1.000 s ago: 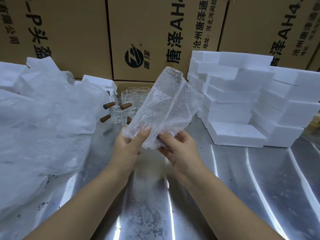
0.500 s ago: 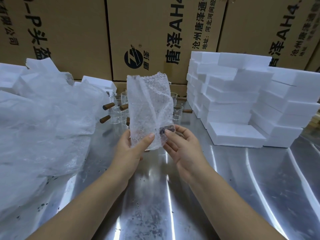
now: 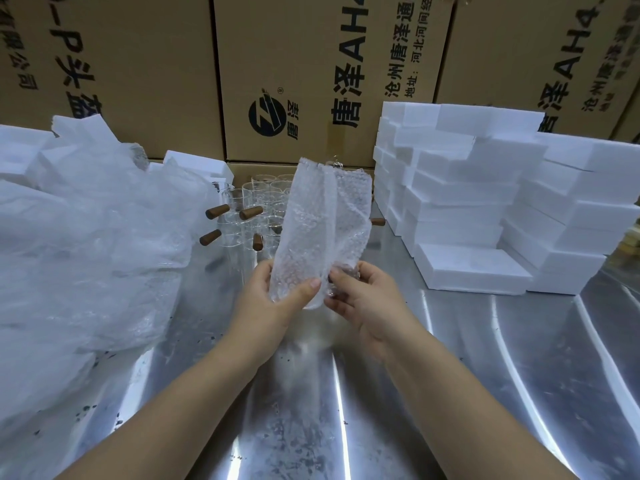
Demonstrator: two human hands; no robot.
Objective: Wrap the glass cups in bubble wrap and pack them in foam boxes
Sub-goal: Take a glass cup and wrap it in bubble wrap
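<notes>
A bubble wrap bag (image 3: 320,230) stands upright in the air above the middle of the steel table. My left hand (image 3: 270,303) pinches its lower left edge with thumb in front. Gripping its lower right edge is my right hand (image 3: 367,299). Behind the bag, a cluster of clear glass cups (image 3: 252,206) with brown wooden handles stands on the table, partly hidden by the bag. White foam boxes (image 3: 478,209) are stacked at the right.
A large heap of clear plastic and bubble wrap (image 3: 86,244) covers the left of the steel table (image 3: 346,410), with more foam pieces (image 3: 197,164) behind it. Big cardboard cartons (image 3: 294,71) wall off the back.
The bag swung from leaning right to upright, and its top has spread a little wider. Both hands kept their grip at its lower end, shifting slightly.
</notes>
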